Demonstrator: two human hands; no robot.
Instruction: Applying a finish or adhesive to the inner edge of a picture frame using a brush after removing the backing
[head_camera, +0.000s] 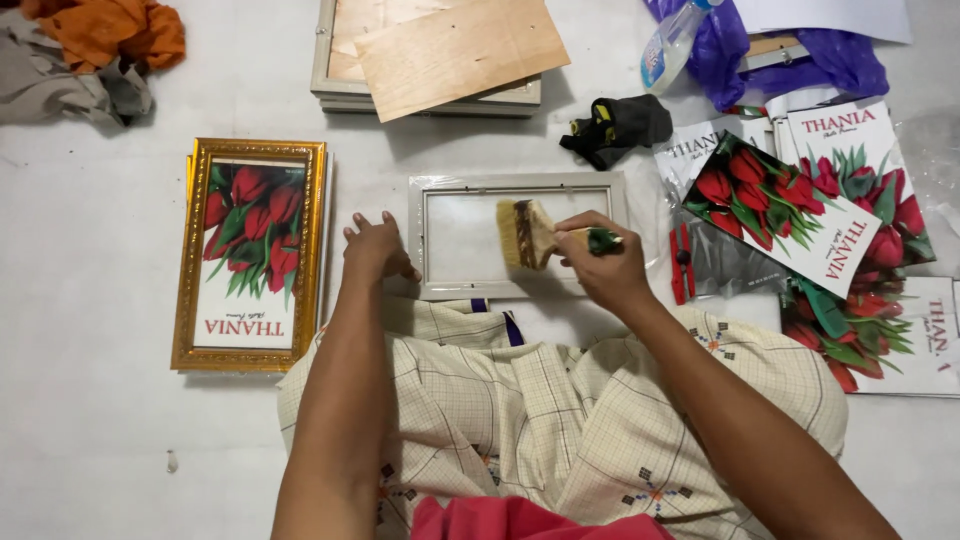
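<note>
A grey picture frame (615, 195) with a glass pane lies flat on the white floor in front of my lap. My right hand (600, 265) grips a flat paintbrush (528, 235) with a green handle, its pale bristles resting over the glass. My left hand (374, 250) presses down on the frame's left edge with fingers spread, holding nothing. My knees, under a checked cloth, sit just below the frame.
A gold frame (250, 255) with a red tulip print lies to the left. Several tulip prints (800, 215) are piled at the right beside a red clip (682, 265). Behind are stacked frames with a plywood board (455, 50), black gloves (620, 125), a spray bottle (672, 42) and cloths (90, 50).
</note>
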